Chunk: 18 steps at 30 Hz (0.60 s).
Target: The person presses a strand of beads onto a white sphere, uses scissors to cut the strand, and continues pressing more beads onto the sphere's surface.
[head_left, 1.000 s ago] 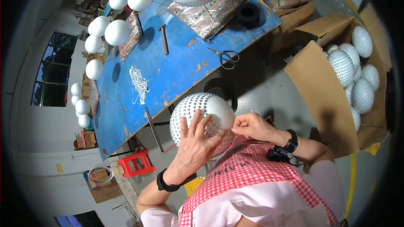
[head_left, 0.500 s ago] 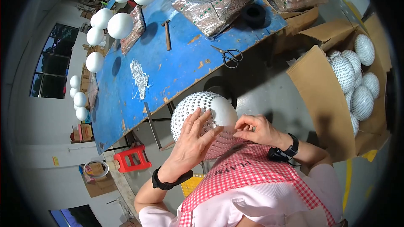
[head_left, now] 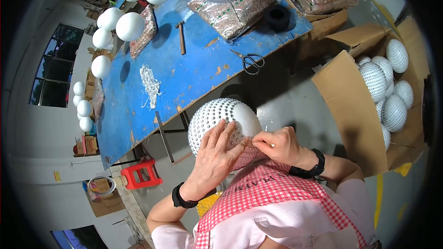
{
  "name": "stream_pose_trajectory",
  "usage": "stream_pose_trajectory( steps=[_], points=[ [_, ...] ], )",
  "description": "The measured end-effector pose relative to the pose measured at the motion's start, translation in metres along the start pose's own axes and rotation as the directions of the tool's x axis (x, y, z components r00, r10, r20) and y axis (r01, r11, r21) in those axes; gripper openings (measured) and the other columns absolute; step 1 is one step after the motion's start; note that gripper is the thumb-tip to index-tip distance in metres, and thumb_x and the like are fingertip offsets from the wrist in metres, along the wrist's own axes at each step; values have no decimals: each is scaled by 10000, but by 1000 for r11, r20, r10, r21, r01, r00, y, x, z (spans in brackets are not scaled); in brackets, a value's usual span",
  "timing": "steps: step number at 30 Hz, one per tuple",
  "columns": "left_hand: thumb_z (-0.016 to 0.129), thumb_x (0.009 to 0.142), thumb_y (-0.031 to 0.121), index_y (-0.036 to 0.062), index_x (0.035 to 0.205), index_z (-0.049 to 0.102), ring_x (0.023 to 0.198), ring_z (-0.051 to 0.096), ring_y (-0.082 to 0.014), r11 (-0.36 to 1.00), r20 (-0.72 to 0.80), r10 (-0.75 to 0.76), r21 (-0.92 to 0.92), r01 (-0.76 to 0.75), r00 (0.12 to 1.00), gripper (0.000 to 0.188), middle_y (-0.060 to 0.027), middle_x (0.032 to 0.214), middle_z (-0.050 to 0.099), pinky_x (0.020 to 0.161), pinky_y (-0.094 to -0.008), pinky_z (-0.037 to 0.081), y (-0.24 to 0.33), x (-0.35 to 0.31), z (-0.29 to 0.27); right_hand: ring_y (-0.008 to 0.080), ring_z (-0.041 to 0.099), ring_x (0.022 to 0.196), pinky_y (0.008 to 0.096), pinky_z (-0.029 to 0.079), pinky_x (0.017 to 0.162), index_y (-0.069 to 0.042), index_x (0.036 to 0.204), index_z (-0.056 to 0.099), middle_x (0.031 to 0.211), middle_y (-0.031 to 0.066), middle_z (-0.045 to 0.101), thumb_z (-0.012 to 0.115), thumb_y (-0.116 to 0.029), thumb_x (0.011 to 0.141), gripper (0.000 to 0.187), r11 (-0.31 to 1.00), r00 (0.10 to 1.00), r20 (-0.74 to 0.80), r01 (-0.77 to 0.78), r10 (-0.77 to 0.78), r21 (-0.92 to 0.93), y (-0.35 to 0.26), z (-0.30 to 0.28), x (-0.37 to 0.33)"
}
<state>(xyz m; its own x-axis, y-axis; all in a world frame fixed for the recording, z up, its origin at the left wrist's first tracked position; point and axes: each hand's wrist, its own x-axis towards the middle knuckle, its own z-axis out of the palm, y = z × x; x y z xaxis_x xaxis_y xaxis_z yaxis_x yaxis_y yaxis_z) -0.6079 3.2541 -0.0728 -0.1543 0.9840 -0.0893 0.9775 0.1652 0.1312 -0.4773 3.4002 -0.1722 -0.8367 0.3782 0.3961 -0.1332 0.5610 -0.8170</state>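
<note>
A large white ball [head_left: 247, 122] sits at my lap against the red-checked apron. Rows of silvery studs cover its left and lower part, while a patch at the upper right is smooth and bare. My left hand [head_left: 214, 150] lies on the studded side with its fingers spread, the thumb reaching toward the right. Close to that thumb, my right hand [head_left: 282, 146] is closed in a pinch against the ball's right side. A small pale tip shows at its curled fingers; the rest of what it pinches is hidden.
On the worn blue table [head_left: 184, 83] lie scissors [head_left: 251, 62], a hammer [head_left: 182, 39], a silvery tangle [head_left: 150, 85], black tape [head_left: 278, 17] and a clear bag [head_left: 230, 11] under a big white ball. An open carton [head_left: 353, 110] with several studded balls stands right. A red stool [head_left: 141, 175] is at left.
My right hand has come in against the ball and its fingers have curled tighter, with a pale tip now showing. My left hand stays on the studs, slightly shifted.
</note>
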Motion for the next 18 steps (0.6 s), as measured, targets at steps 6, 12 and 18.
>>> stream_pose_trajectory(
  steps=[6, 12, 18],
  points=[
    [635, 770, 167, 215, 1230, 604, 1282, 398, -347, 1000, -23, -11, 18, 11, 1000, 464, -167, 1340, 457, 1029, -449, 324, -3, -2, 5, 210, 589, 463, 324, 440, 428, -99, 799, 626, 518, 64, 551, 668, -111, 769, 53, 981, 994, 17, 108, -107, -163, -4, -2, 4],
    [637, 767, 171, 217, 1234, 603, 1282, 402, -341, 999, -42, -1, 37, 3, 999, 470, -164, 1339, 458, 1031, -446, 322, 0, -6, 9, 196, 605, 490, 291, 442, 440, -70, 819, 630, 552, 78, 571, 659, -93, 776, 57, 978, 990, 67, 137, -128, -154, -5, -5, 1],
    [631, 783, 177, 213, 1245, 593, 1282, 400, -338, 999, -32, -10, 48, 11, 999, 465, -161, 1337, 457, 1034, -446, 315, 3, -5, 11, 35, 560, 689, 201, 445, 583, 62, 864, 614, 733, 29, 648, 620, -81, 851, 144, 498, 749, 454, -661, 482, 562, 8, 1, 1]
  ],
)
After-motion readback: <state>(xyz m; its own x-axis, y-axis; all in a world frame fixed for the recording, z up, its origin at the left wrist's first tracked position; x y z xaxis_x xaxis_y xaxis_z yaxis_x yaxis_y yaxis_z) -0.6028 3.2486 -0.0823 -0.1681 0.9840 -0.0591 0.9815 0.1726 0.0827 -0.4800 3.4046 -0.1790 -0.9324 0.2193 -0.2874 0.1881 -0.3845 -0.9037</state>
